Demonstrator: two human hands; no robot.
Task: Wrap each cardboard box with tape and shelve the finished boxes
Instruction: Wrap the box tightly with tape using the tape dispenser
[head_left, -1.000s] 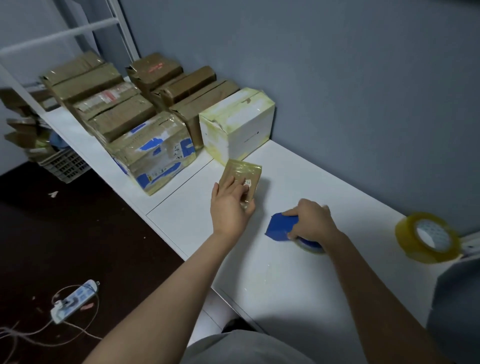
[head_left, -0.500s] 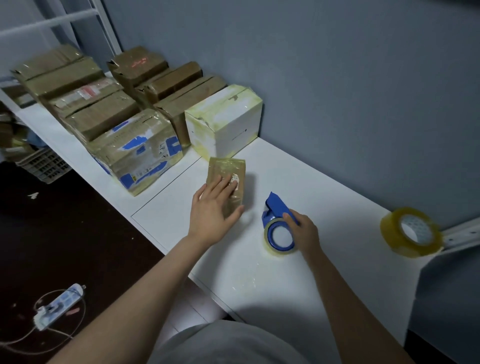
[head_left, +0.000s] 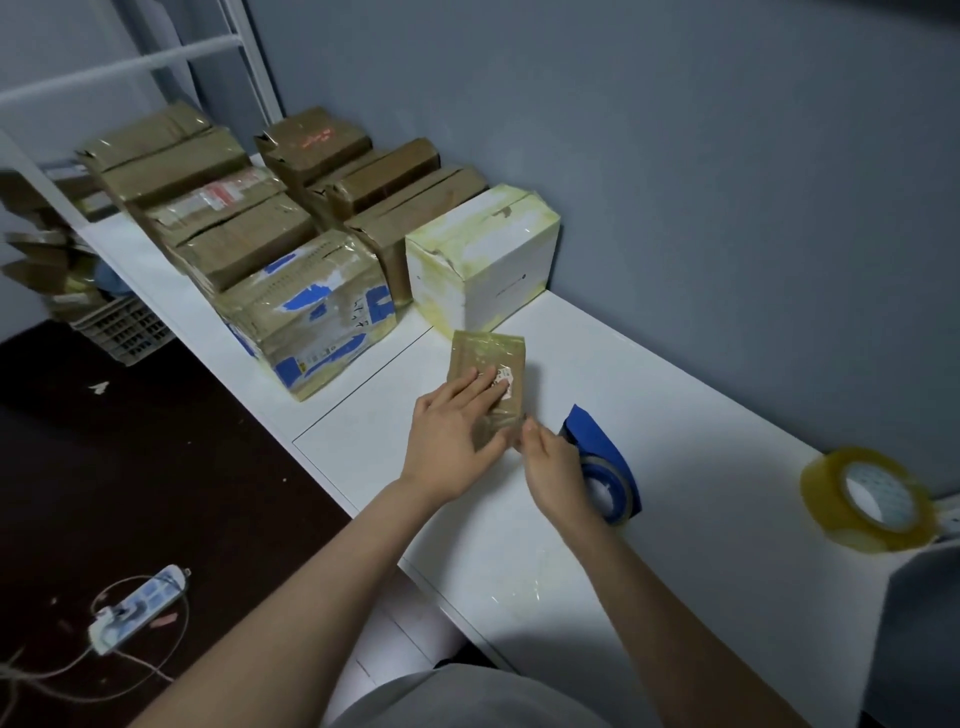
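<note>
The left hand (head_left: 452, 441) presses straight fingers (head_left: 470, 384) flat on the small tape-wrapped brown cardboard box (head_left: 488, 353) lying on the white counter (head_left: 701, 415). The right hand (head_left: 553, 467) touches the box's near corner; whether it grips, I cannot tell. A blue tape dispenser (head_left: 597, 441) sits just behind it.

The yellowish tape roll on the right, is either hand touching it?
No, the tape roll sits alone far right, while the left hand and right hand are at the small box.
</note>
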